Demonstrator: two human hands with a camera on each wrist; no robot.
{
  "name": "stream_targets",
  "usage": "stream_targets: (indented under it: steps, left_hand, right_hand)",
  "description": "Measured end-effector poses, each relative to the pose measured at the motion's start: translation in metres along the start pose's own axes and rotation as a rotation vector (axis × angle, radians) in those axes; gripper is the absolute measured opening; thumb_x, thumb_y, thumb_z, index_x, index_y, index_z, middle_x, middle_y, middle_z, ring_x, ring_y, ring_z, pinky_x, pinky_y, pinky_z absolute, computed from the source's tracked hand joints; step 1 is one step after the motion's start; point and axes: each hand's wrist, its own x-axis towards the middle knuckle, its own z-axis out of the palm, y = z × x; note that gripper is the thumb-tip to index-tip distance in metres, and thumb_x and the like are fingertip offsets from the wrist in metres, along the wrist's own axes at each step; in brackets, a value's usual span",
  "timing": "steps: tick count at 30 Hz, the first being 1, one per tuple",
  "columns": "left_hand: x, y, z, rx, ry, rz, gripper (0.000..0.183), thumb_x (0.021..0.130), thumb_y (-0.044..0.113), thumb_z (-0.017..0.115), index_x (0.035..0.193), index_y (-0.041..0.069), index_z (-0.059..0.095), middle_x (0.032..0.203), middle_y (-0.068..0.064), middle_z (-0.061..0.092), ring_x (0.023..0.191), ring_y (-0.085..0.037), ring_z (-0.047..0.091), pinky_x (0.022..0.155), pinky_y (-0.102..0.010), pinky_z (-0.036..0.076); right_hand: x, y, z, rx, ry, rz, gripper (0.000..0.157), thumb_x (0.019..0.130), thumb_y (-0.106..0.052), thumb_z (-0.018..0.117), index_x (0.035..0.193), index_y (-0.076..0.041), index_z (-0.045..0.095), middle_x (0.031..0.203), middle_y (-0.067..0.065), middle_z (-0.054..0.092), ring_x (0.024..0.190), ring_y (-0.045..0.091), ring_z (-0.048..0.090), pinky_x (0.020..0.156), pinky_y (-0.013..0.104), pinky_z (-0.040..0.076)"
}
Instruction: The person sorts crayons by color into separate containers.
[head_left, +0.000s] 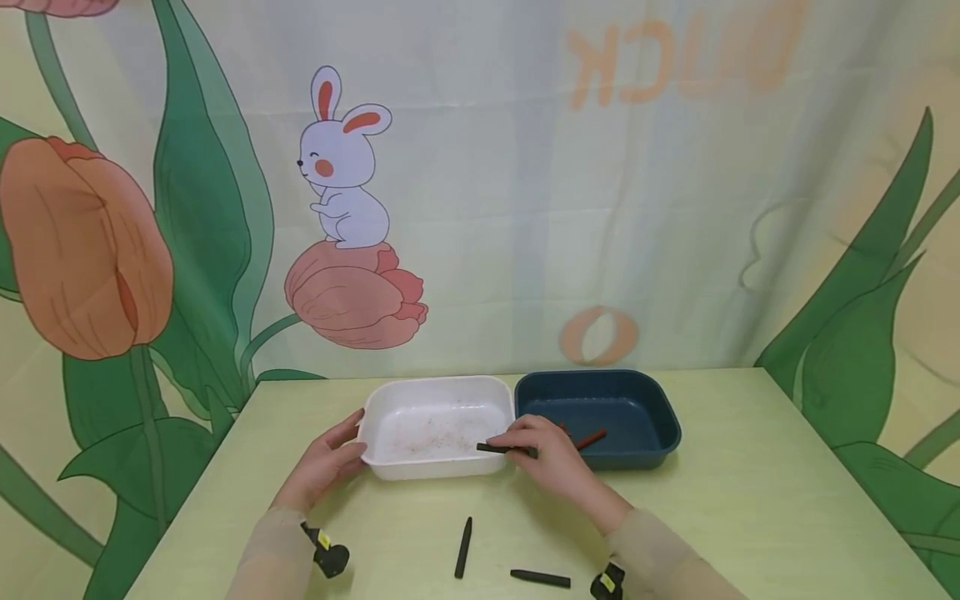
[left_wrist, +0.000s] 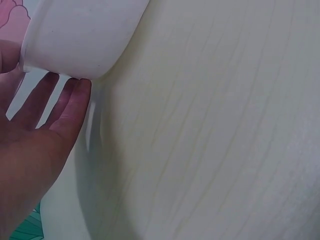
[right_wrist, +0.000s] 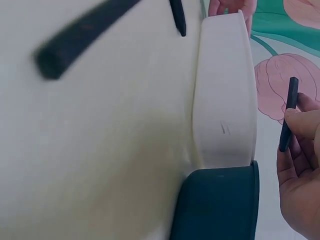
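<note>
My right hand [head_left: 551,457] pinches a black crayon [head_left: 491,448] between thumb and fingers. It holds the crayon almost level above the right end of a white plastic tray [head_left: 435,472], and in the right wrist view the same crayon [right_wrist: 289,115] stands out past the fingertips. On the tray's left end, my left hand [head_left: 326,458] grips the rim; the left wrist view has its fingertips [left_wrist: 82,87] against the outer wall. Two more black crayons lie in front of the tray, one pointing away [head_left: 463,547] and one lying crosswise [head_left: 540,577].
A dark blue tray [head_left: 660,450] sits against the white tray's right end, with reddish-brown crayons [head_left: 592,439] inside, partly behind my right hand. Specks mark the white tray's floor. Behind the pale green table [head_left: 750,500] hangs a printed curtain [head_left: 480,208].
</note>
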Motion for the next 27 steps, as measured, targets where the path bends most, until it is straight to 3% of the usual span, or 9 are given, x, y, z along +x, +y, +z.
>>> stream_targets:
  steps: [12,27]
  left_hand:
    - [0.002,0.0,-0.001,-0.011,-0.01,0.005,0.065,0.099,0.008,0.057,0.157,0.017,0.029,0.159,-0.02,0.026,0.136,-0.04,0.041,0.105,-0.045,0.041]
    - [0.001,-0.001,-0.002,-0.004,-0.019,0.004,0.065,0.099,0.009,0.058,0.157,0.017,0.029,0.16,-0.019,0.025,0.137,-0.04,0.04,0.105,-0.045,0.042]
  right_hand:
    - [0.032,0.0,0.016,-0.056,0.021,-0.066,0.03,0.083,0.002,0.076,0.107,-0.015,0.079,0.095,0.001,0.065,0.088,0.02,0.059,0.074,0.033,0.049]
    - [0.06,0.008,0.025,-0.09,-0.014,0.025,0.03,0.084,0.004,0.074,0.106,-0.016,0.079,0.095,0.001,0.065,0.085,0.02,0.06,0.074,0.034,0.05]
